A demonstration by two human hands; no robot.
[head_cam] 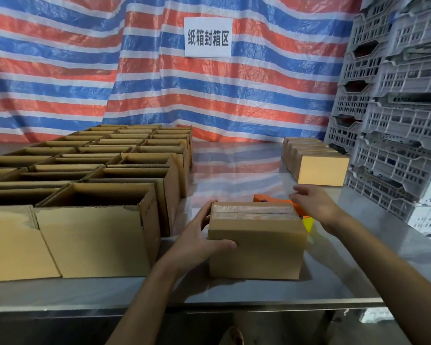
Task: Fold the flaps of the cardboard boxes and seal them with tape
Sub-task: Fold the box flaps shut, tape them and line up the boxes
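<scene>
On steel table (234, 170), left hand (199, 235) grips taped box (256, 245).

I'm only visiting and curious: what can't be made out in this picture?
Head view:
- Orange object: mostly hidden behind the taped box and the right hand; what it is is unclear.
- Right hand: blurred; whether it touches anything cannot be told.
- Open boxes: insides dark, contents unseen.
- Crates: cut off by the right edge.
</scene>
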